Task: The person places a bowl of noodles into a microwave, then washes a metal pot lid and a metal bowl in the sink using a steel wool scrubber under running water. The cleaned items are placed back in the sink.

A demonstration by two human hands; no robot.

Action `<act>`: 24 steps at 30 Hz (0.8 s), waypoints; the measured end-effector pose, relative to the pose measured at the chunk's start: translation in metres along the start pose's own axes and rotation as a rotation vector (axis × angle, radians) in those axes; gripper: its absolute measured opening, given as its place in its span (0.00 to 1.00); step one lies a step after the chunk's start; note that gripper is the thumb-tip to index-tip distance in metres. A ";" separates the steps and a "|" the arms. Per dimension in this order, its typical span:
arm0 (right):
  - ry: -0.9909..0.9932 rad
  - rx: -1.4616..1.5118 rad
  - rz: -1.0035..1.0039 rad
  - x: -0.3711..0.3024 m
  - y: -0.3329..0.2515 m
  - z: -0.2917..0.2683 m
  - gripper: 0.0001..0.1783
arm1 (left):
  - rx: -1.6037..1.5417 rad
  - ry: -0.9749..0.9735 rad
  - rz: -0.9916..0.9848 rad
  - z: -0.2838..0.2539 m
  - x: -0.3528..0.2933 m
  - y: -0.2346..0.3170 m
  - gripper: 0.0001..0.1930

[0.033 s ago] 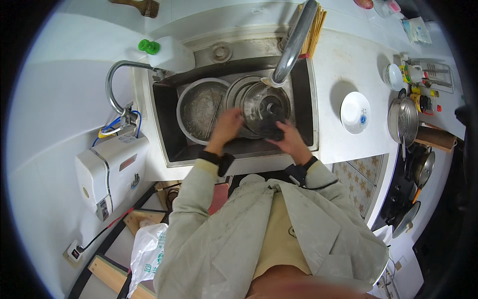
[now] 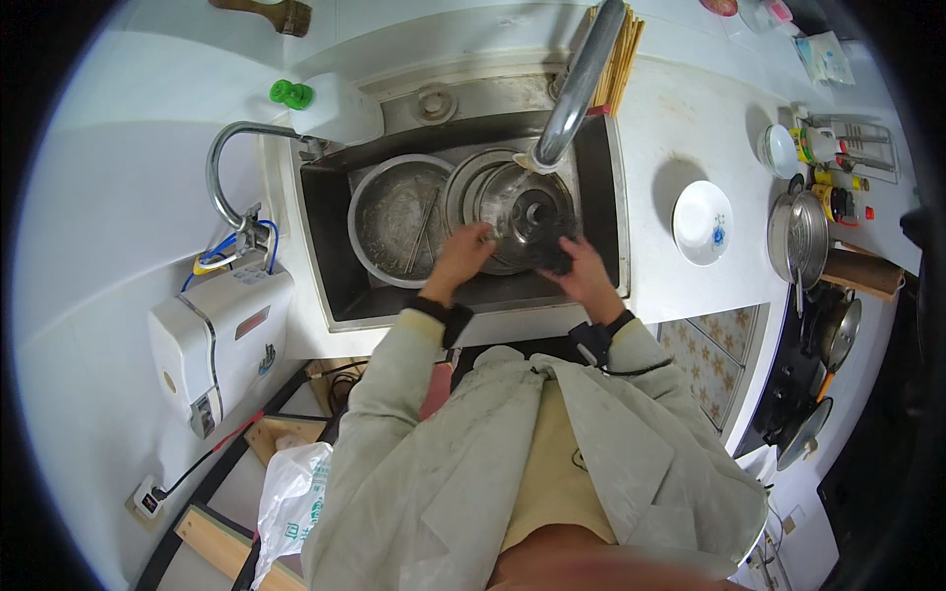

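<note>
White countertop flanks a sink; wall behind; right fingers hold scrubber.

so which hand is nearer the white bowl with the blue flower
Right. The right hand is over the sink, left of the bowl; the left hand is farther left.

A round, shiny lid with a dark knob at its middle sits knob-up over wider round metal ware in the sink's right half, a dark, blurred scrubber at its near right edge.
</note>
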State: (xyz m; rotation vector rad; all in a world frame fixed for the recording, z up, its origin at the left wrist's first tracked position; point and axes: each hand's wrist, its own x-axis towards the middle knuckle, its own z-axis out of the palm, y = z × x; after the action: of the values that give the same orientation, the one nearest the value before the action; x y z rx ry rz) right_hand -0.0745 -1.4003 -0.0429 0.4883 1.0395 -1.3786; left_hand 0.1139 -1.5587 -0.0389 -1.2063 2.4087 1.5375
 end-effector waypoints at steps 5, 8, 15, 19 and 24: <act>0.042 -0.030 -0.232 0.030 -0.036 -0.039 0.22 | 0.085 0.142 -0.487 0.070 0.057 -0.053 0.25; 0.156 -0.164 -0.276 0.060 -0.035 -0.035 0.22 | -0.044 0.376 -0.609 0.086 0.075 -0.070 0.26; 0.200 -0.534 -0.510 0.116 -0.026 -0.017 0.24 | -0.601 0.439 -0.629 0.099 0.078 -0.068 0.20; 0.228 -1.101 -1.155 0.121 -0.037 -0.004 0.24 | -0.485 0.464 -0.253 0.099 0.064 -0.041 0.15; -0.241 -1.471 -1.094 0.099 -0.021 0.036 0.24 | -0.276 0.614 -0.027 0.094 0.052 -0.001 0.14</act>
State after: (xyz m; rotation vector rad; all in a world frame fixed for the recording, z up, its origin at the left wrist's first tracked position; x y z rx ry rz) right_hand -0.0958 -1.4884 -0.1006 -1.4637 1.8541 -1.0510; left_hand 0.0451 -1.5153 -0.1087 -2.0121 2.5340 1.7311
